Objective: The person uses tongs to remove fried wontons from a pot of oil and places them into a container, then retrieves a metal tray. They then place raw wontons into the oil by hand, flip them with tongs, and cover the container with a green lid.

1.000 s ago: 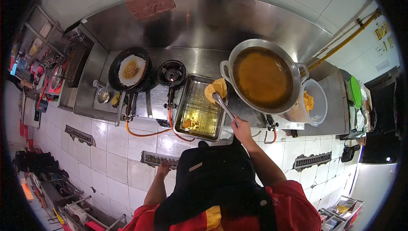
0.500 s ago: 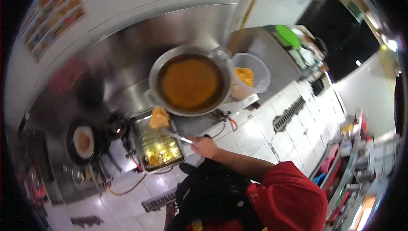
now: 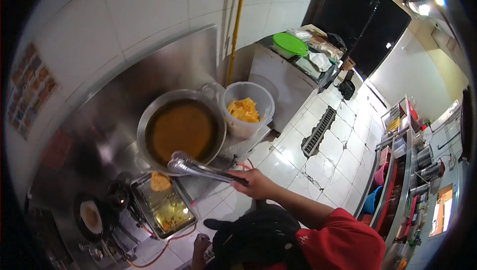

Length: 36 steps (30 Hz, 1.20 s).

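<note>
My right hand (image 3: 256,183) is closed around the dark handle end of metal tongs (image 3: 198,166). The tongs' tips hang over the near rim of a large pan (image 3: 144,155) of brown oil, with nothing visible between them. Below the tips, a golden fried piece (image 3: 160,181) lies at the far end of a metal tray (image 3: 186,201) with shiny oil and crumbs in it. My left hand (image 3: 201,244) hangs low by my apron, small and dark in view. Its fingers look curled; whatever they hold, if anything, cannot be made out.
A clear plastic tub (image 3: 266,93) of orange-yellow pieces stands right of the pan. A burner (image 3: 119,195) and a dark pan (image 3: 82,225) are at left. A green lid (image 3: 290,44) lies on the back counter. A floor drain grate (image 3: 318,131) and shelves (image 3: 382,190) are to the right.
The tongs have risen from beside the fried piece in the tray toward the pan's rim, leaving the piece in the tray. The view has shifted, showing more of the room at right.
</note>
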Motion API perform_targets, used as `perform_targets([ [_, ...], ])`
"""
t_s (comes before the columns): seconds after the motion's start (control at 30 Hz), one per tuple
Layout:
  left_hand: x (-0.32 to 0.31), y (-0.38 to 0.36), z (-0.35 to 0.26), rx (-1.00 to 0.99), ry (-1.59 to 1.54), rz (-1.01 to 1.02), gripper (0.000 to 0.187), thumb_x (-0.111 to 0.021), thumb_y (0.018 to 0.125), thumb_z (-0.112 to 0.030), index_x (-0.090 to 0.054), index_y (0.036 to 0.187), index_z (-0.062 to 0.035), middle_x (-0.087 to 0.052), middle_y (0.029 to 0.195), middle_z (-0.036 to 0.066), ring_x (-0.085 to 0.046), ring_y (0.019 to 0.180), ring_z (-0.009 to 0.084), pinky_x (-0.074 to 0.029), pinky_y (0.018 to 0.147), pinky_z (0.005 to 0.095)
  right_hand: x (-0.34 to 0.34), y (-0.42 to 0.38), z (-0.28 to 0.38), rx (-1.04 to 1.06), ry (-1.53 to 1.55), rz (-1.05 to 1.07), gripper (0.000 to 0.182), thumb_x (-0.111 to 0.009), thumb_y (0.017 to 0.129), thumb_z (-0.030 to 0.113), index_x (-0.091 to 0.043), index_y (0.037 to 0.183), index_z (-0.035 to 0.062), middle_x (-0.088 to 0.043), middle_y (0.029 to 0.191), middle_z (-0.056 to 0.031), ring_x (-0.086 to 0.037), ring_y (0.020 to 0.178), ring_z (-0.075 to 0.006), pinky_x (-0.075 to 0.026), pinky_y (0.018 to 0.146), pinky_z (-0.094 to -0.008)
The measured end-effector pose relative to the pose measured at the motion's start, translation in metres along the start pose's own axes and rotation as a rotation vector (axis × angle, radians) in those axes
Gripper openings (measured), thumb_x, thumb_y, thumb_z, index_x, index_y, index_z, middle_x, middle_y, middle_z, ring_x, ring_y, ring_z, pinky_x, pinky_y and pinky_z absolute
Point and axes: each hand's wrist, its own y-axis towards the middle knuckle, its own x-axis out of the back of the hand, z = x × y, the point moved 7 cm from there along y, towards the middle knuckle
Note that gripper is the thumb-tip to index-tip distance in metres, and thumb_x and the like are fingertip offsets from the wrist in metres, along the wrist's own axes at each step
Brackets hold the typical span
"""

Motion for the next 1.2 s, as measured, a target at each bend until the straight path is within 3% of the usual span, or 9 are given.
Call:
perform_targets([
  [0.2,-0.127,0.085,-0.193,-0.387,0.318,0.051,0.020,-0.062,0.089,-0.023,-0.058,0.095,-0.0052,-0.063,0.084,0.012,-0.064,0.080,0.0302,-0.052,0.073,0.0397,0.131,-0.028,-0.099,-0.344,0.121,-0.336,0.042,-0.063,0.090,0.027,-0.059,0.120,-0.0031,-0.068,0.086,-0.0186,-0.063,0.075,-0.0182,-0.050,0.069,-0.0312],
  [0.23,-0.162,0.087,-0.253,-0.831,0.589,0.022,0.017,-0.059,0.091,-0.021,-0.056,0.093,-0.0047,-0.062,0.082,0.012,-0.062,0.078,0.0311,-0.051,0.070,0.0397,0.147,-0.034,-0.126,-0.385,0.107,-0.391,0.043,-0.062,0.091,0.028,-0.059,0.119,-0.0043,-0.068,0.085,-0.0178,-0.063,0.075,-0.0172,-0.050,0.069,-0.0309],
  [0.3,-0.219,0.167,-0.286,-0.289,-0.003,0.134,0.023,-0.054,0.096,-0.028,-0.053,0.089,-0.0054,-0.055,0.077,0.011,-0.056,0.070,0.0189,-0.046,0.061,0.0315,0.177,-0.043,-0.169,-0.419,0.215,-0.466,0.042,-0.061,0.091,0.027,-0.060,0.117,-0.0063,-0.066,0.077,-0.0111,-0.057,0.065,-0.0144,-0.047,0.062,-0.0294],
  [0.37,-0.262,0.198,-0.386,-0.833,0.311,-0.081,0.029,-0.048,0.099,-0.036,-0.050,0.086,-0.0102,-0.053,0.075,0.000,-0.051,0.067,0.0117,-0.043,0.060,0.0302,0.205,-0.055,-0.188,-0.528,0.403,-0.442,0.040,-0.061,0.092,0.026,-0.061,0.117,-0.0043,-0.059,0.070,-0.0030,-0.050,0.058,-0.0095,-0.041,0.053,-0.0255],
  [0.4,-0.278,0.218,-0.410,-0.339,-0.294,0.085,0.026,-0.049,0.098,-0.036,-0.051,0.096,-0.0100,-0.057,0.084,0.000,-0.054,0.072,0.0102,-0.045,0.059,0.0300,0.218,-0.060,-0.192,-0.526,0.456,-0.448,0.038,-0.060,0.092,0.025,-0.061,0.118,-0.0031,-0.056,0.068,-0.0002,-0.046,0.056,-0.0072,-0.038,0.050,-0.0240],
  [0.6,-0.305,0.292,-0.477,-0.042,-0.584,-0.588,0.029,-0.055,0.095,-0.031,-0.047,0.109,-0.0074,-0.056,0.092,0.015,-0.059,0.075,0.0231,-0.056,0.063,0.0372,0.283,-0.073,-0.224,-0.507,0.496,-0.366,0.036,-0.059,0.094,0.026,-0.061,0.120,0.0009,-0.051,0.065,0.0031,-0.042,0.054,-0.0040,-0.033,0.048,-0.0220],
  [0.9,-0.313,0.344,-0.431,-0.199,-0.781,-0.416,0.040,-0.069,0.086,-0.029,-0.045,0.108,-0.0050,-0.052,0.091,0.013,-0.057,0.070,0.0245,-0.056,0.066,0.0536,0.308,0.007,-0.286,-0.232,0.214,-0.256,0.049,-0.064,0.089,0.030,-0.057,0.122,-0.0058,-0.068,0.090,-0.0157,-0.063,0.080,-0.0185,-0.050,0.073,-0.0328],
  [1.07,-0.344,0.240,-0.474,-0.126,-0.713,-0.795,0.043,-0.047,0.095,-0.050,-0.047,0.101,-0.0074,-0.050,0.088,0.005,-0.051,0.069,0.0161,-0.044,0.062,0.0245,0.340,0.037,-0.283,-0.285,0.270,-0.058,0.046,-0.062,0.088,0.029,-0.059,0.117,-0.0074,-0.067,0.097,-0.0222,-0.065,0.089,-0.0262,-0.050,0.081,-0.0363],
  [1.2,-0.401,0.173,-0.591,-0.413,-0.523,-0.497,0.023,-0.050,0.096,-0.030,-0.044,0.097,-0.0078,-0.042,0.084,0.002,-0.043,0.067,0.0120,-0.039,0.062,0.0266,0.357,0.061,-0.315,-0.228,0.180,-0.049,0.048,-0.063,0.088,0.031,-0.058,0.118,-0.0062,-0.067,0.102,-0.0244,-0.066,0.094,-0.0292,-0.050,0.083,-0.0380],
])
